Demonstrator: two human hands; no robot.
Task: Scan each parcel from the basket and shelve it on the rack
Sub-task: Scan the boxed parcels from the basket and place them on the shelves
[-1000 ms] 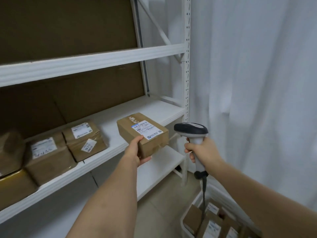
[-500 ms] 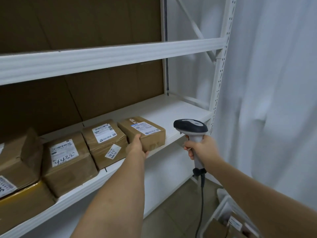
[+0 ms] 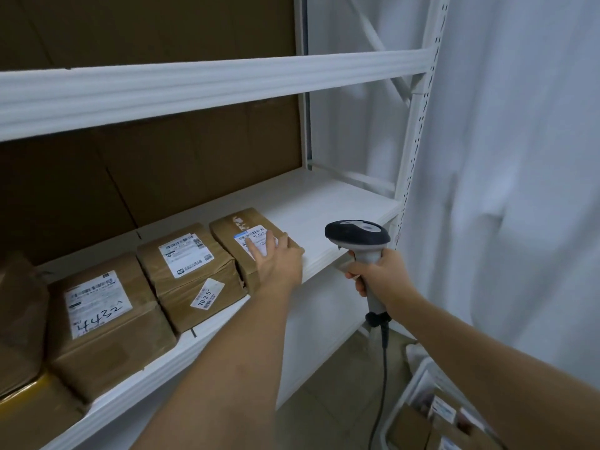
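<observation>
Parcel (image 3: 256,241) on rack (image 3: 341,228), left hand (image 3: 276,261) flat on top
Right hand (image 3: 380,274) grips scanner (image 3: 357,237); basket (image 3: 418,391), near right, lies closer to it.

white curtain (image 3: 519,157) hanging on the right, tan tile floor (image 3: 324,414) showing below, brown cardboard backing (image 3: 146,177) lining the wall.
</observation>
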